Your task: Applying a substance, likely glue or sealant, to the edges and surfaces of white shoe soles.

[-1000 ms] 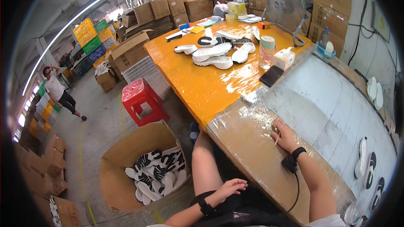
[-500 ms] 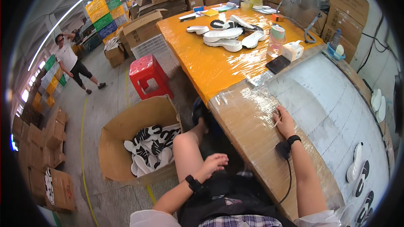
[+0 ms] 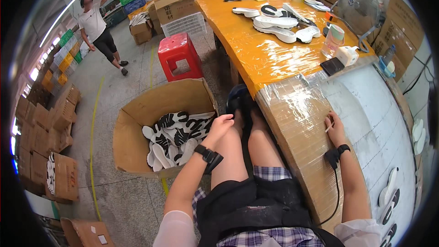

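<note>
My right hand (image 3: 336, 130) rests on the film-covered cardboard at the table's near side, fingers closed on a thin white stick (image 3: 328, 129). Just above my knee, beside the near right rim of a large cardboard box (image 3: 132, 123), is my left hand (image 3: 221, 126). Its fingers are drawn together and no held thing shows. Inside the box lies a heap of white and black shoe soles (image 3: 176, 139). Each wrist wears a black band; a cable runs from the device on the right one.
More soles (image 3: 276, 23) lie on the orange table (image 3: 256, 64), near a phone (image 3: 332, 66), a tumbler (image 3: 334, 41) and a fan (image 3: 359, 7). Several soles (image 3: 388, 206) lie on the pale surface at right. A red stool (image 3: 180, 55) stands behind the box; a person (image 3: 98, 27) stands farther left.
My left hand has moved up and away from my lap toward the box, its fingers closer together. The view has shifted. My right hand stays on the cardboard with the stick.
</note>
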A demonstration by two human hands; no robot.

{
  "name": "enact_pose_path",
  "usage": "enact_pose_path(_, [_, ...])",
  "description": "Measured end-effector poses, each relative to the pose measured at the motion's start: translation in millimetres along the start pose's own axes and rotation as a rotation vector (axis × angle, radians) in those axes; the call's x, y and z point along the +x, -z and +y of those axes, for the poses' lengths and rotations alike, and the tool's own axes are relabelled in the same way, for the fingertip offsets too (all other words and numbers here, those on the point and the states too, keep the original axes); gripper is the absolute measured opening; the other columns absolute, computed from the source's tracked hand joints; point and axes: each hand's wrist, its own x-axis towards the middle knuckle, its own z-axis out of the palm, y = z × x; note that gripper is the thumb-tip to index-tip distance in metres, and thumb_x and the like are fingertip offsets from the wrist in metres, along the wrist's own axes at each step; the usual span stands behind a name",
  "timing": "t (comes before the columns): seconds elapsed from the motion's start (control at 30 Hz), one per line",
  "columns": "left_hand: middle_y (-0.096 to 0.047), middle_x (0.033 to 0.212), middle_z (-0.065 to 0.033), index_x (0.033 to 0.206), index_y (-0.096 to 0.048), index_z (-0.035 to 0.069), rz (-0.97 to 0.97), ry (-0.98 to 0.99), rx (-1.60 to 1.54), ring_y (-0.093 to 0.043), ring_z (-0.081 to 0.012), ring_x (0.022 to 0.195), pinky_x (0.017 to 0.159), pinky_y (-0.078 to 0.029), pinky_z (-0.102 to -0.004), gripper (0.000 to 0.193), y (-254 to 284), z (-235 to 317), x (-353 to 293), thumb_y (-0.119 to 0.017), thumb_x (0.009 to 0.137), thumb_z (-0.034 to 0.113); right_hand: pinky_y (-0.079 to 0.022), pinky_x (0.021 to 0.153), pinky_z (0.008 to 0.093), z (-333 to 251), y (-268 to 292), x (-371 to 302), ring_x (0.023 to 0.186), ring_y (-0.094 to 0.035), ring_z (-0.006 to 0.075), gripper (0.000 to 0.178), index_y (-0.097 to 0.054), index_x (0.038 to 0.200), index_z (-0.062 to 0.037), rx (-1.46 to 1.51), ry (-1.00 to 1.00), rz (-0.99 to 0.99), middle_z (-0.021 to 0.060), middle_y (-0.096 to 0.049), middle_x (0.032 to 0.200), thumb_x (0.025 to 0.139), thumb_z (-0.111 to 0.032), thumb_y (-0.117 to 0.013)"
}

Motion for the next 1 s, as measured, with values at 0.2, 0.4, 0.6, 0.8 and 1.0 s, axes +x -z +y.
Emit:
enact_pose_path(0.2, [-0.059,0.097,-0.0219,0.102,-0.054,-0.004,-0.434,-0.239,0.398,-0.057,-0.0299,0.09,0.077,-0.045,-0.0358,0.035,-68,-42,70,-0.055,0.08,0.023,-0.043,0.08,0.0322,-3,12,-8,0.091,-0.055,0.0299,0.022,-0.052,0.099,-0.0011,-0.013,-0.075,-0.006,0.0174,-0.054,0.113,0.079,-0.009,-0.057])
enact_pose_path(0.4, [-0.061,0.091,-0.0197,0.103,-0.057,0.0,-0.226,-0.817,0.639,-0.057,-0.0374,0.086,0.079,-0.045,-0.0392,0.035,-151,-163,119,-0.045,0.084,0.026,-0.044,0.08,0.0349,-10,2,-6,0.096,-0.054,0.0318,0.02,-0.052,0.096,-0.0026,-0.055,-0.11,0.027,0.0172,-0.052,0.115,0.078,-0.008,-0.058])
enact_pose_path(0.6, [-0.061,0.091,-0.0195,0.103,-0.057,0.0,-0.375,-0.903,0.589,-0.057,-0.0372,0.086,0.079,-0.046,-0.039,0.034,-208,-193,186,-0.045,0.084,0.025,-0.041,0.086,0.0368,-25,11,5,0.106,-0.048,0.0345,0.02,-0.051,0.095,-0.002,-0.134,-0.047,-0.062,0.0167,-0.05,0.114,0.077,-0.009,-0.058])
enact_pose_path(0.8, [-0.062,0.09,-0.0192,0.103,-0.057,-0.001,-0.447,-0.976,0.508,-0.057,-0.0371,0.085,0.078,-0.046,-0.0389,0.034,-277,-210,220,-0.045,0.083,0.024,-0.039,0.088,0.0373,-23,11,7,0.109,-0.045,0.0347,0.021,-0.052,0.095,-0.0023,-0.077,-0.095,-0.115,0.0167,-0.049,0.116,0.077,-0.011,-0.059])
enact_pose_path(1.0, [-0.062,0.09,-0.019,0.102,-0.058,-0.001,-0.477,-1.018,0.476,-0.058,-0.0369,0.084,0.078,-0.046,-0.0387,0.033,-307,-219,233,-0.046,0.083,0.023,-0.039,0.088,0.0376,-25,13,9,0.108,-0.045,0.0339,0.02,-0.052,0.094,-0.0016,-0.144,-0.048,-0.109,0.0163,-0.05,0.115,0.077,-0.011,-0.059])
